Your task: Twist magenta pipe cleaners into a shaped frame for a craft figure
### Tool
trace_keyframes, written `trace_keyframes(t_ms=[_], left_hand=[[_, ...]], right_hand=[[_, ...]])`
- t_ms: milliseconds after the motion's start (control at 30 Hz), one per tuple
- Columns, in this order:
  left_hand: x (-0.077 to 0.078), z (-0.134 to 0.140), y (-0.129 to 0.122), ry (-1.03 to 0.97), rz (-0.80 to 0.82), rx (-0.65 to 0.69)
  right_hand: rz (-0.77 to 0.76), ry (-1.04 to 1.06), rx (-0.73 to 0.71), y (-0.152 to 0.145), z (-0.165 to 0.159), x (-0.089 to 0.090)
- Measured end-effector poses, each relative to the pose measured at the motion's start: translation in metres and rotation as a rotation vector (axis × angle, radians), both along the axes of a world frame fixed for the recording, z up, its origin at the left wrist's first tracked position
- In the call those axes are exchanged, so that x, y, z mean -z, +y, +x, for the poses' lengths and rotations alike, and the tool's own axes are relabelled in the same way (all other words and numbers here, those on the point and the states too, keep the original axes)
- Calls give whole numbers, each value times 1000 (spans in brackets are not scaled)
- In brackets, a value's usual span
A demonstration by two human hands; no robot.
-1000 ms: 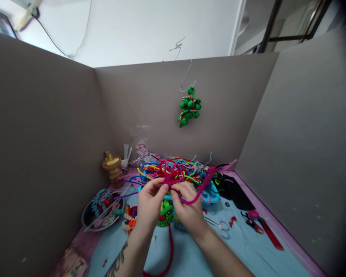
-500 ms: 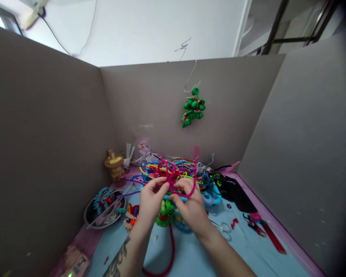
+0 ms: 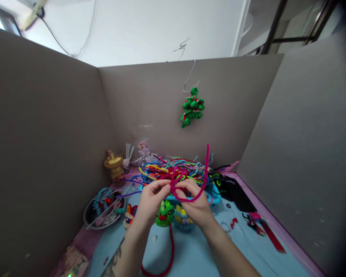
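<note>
A magenta pipe cleaner point(image 3: 205, 173) is bent into loops between my two hands, with one long end standing up on the right. My left hand point(image 3: 153, 195) pinches it between thumb and index finger. From the other side, my right hand point(image 3: 193, 200) grips the looped part with bent fingers. Just below my hands on the table sit a green pipe cleaner figure point(image 3: 165, 214) and a blue and yellow one point(image 3: 183, 220). An orange and red figure point(image 3: 129, 215) is partly hidden by my left forearm.
A blue tray point(image 3: 216, 197) heaped with coloured pipe cleaners stands behind my hands. At left is a bowl point(image 3: 88, 215) of craft pieces. Scissors point(image 3: 226, 227), partly covered, and a red strip point(image 3: 274, 238) lie right. Grey panels point(image 3: 144, 100) enclose the table; a green ornament point(image 3: 193, 105) hangs there.
The magenta pipe cleaner's free end has swung out of its loop and now points up at the right. Both hands stay in nearly the same place.
</note>
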State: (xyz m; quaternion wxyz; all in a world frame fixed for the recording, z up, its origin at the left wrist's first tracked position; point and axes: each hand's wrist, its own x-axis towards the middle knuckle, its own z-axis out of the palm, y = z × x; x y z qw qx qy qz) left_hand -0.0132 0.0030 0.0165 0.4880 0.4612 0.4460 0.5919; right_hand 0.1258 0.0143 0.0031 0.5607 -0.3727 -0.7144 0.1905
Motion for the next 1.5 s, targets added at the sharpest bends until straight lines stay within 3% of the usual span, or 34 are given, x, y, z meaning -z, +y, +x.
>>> trace_keyframes(t_ms=[333, 667, 800, 967, 1267, 1500], left_hand=[[-1, -4, -1, 154, 44, 64], [1, -6, -1, 330, 85, 48], [2, -6, 1, 318, 84, 24], [3, -5, 2, 266, 75, 5], [3, 4, -1, 230, 150, -18], [8, 1, 2, 323, 187, 14]], right_hand=[[-172, 24, -85, -1, 4, -1], [-105, -64, -131, 1, 5, -4], [-94, -53, -94, 2, 2, -2], [-208, 68, -44, -1, 0, -2], [-180, 133, -19, 7, -4, 8], [-317, 100, -166, 14, 2, 14]])
